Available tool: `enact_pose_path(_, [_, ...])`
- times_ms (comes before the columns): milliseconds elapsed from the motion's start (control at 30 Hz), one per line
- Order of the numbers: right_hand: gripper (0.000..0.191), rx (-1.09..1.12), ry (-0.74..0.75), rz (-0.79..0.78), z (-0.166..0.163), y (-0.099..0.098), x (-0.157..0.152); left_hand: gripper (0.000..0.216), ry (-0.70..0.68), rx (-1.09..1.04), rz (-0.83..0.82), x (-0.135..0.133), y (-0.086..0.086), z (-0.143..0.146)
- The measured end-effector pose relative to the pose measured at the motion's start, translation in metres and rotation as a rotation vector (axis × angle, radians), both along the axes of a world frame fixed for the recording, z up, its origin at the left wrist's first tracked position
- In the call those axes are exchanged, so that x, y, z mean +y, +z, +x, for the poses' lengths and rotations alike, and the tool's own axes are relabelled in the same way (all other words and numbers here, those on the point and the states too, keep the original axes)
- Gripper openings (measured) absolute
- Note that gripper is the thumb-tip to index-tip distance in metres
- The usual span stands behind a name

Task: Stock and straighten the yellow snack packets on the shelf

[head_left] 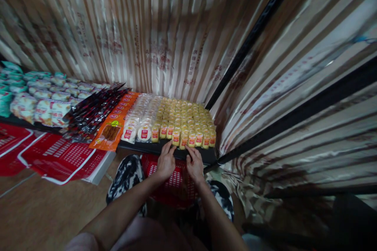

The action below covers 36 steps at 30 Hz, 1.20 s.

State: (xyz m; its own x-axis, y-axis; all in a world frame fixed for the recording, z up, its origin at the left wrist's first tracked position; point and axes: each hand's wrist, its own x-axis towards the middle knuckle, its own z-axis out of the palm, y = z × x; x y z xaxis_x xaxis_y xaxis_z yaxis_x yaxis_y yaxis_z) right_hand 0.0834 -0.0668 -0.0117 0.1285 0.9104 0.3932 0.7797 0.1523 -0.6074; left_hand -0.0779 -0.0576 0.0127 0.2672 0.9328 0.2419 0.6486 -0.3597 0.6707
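Observation:
Small yellow wrapped snack packets (pixel 188 115) with red and white labels stand in close rows on a black shelf (pixel 141 147). My left hand (pixel 166 160) reaches over the shelf's front edge, fingers stretched forward, the fingertips at the lower part of a front packet (pixel 176 138). Beside it, my right hand (pixel 194 162) has its fingers extended against the base of the neighbouring packets (pixel 191 139). Neither hand is wrapped round a packet. Left of the yellow rows lie clear packs with round white snacks (pixel 144 132).
An orange snack bag (pixel 111 133), dark shiny packets (pixel 94 110) and white and green packs (pixel 53 106) line the shelf leftward. A red basket (pixel 176 180) is under my hands; other red baskets (pixel 67 157) stand left. Black poles (pixel 250 39) and striped plastic sheeting (pixel 176 39) border the shelf.

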Motion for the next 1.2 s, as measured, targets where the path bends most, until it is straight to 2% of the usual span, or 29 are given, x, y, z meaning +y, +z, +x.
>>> enact_pose_path(233, [0.046,-0.024,0.017,0.019,0.000,0.005,0.000,0.061,-0.013,0.015,-0.046,0.012,0.013,0.005])
enact_pose_path(400, [0.046,-0.023,0.006,0.028,-0.001,0.005,0.000,0.054,-0.038,0.028,-0.015,0.011,0.012,0.004])
enact_pose_path(700, [0.043,0.074,-0.001,0.004,0.002,0.003,0.002,0.054,-0.056,0.058,0.096,0.008,0.009,0.002])
enact_pose_path(1033, [0.034,0.181,0.005,0.032,0.000,0.009,0.004,0.040,0.168,0.057,0.325,0.017,0.024,-0.037])
enact_pose_path(1200, [0.034,0.452,-0.009,-0.009,0.004,0.021,0.002,0.044,0.231,0.276,0.524,0.040,0.026,-0.060])
